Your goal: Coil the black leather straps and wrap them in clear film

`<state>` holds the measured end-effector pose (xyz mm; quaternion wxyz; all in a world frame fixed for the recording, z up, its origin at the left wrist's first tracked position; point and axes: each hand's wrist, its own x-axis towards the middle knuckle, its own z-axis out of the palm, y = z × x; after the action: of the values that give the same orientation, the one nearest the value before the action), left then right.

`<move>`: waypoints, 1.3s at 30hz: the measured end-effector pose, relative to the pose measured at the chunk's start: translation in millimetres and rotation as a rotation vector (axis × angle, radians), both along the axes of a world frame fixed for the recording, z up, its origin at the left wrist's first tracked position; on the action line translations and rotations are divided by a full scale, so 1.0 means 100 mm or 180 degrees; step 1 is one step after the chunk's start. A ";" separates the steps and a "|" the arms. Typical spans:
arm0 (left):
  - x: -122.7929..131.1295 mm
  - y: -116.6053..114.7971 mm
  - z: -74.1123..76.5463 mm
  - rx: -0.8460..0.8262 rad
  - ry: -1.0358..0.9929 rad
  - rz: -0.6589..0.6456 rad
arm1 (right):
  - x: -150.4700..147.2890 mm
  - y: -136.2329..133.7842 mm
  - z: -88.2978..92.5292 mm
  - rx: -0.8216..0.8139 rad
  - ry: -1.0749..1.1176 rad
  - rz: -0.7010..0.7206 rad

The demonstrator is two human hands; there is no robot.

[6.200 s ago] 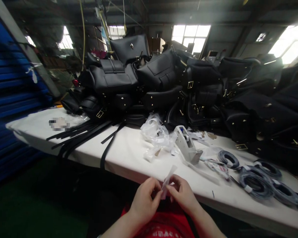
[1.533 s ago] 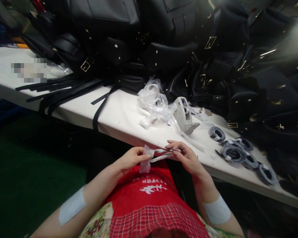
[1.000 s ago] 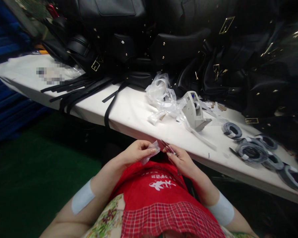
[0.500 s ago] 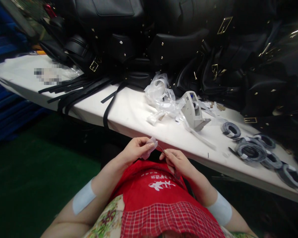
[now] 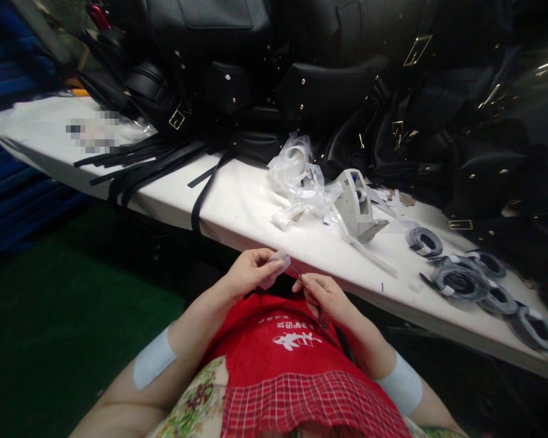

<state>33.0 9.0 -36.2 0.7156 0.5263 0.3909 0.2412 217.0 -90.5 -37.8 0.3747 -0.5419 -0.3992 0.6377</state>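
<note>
My left hand is closed in a pinch on a small clear plastic bag, held over my lap just below the table's near edge. My right hand is closed too, its thumb and forefinger pinching a thin dark piece that runs toward the bag's mouth. Both hands are a few centimetres apart, above my red apron.
The white table carries a grey tape dispenser, crumpled clear plastic bags, several grey coiled rolls at the right, and black straps hanging over the edge. Black leather bags are piled along the back. Green floor at the left.
The view tilted down from the workshop to my lap. My hands drew the long thin piece out of the bag, then came closer together; my right hand now pinches its end by the bag.
</note>
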 end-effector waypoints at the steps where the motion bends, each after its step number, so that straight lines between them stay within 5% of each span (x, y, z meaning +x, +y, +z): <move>1: 0.00 0.00 0.01 -0.0009 -0.0005 -0.0073 | 0.00 0.00 0.00 0.0002 -0.0008 0.0010; 8: 0.03 -0.04 0.03 -0.0315 -0.0146 -0.0436 | 0.00 0.03 -0.03 0.0117 -0.0051 0.0012; 26: 0.01 -0.01 -0.06 -0.0355 -0.0280 -0.0436 | -0.01 0.06 -0.09 0.0197 0.0069 -0.0126; 39: 0.05 -0.05 0.04 -0.0316 -0.0334 -0.0783 | -0.03 0.10 -0.11 0.0175 0.0331 -0.0151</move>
<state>37.8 4.3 -32.6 0.7844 0.5208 0.2968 0.1592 213.9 -80.5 -49.3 0.4247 -0.5068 -0.3836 0.6447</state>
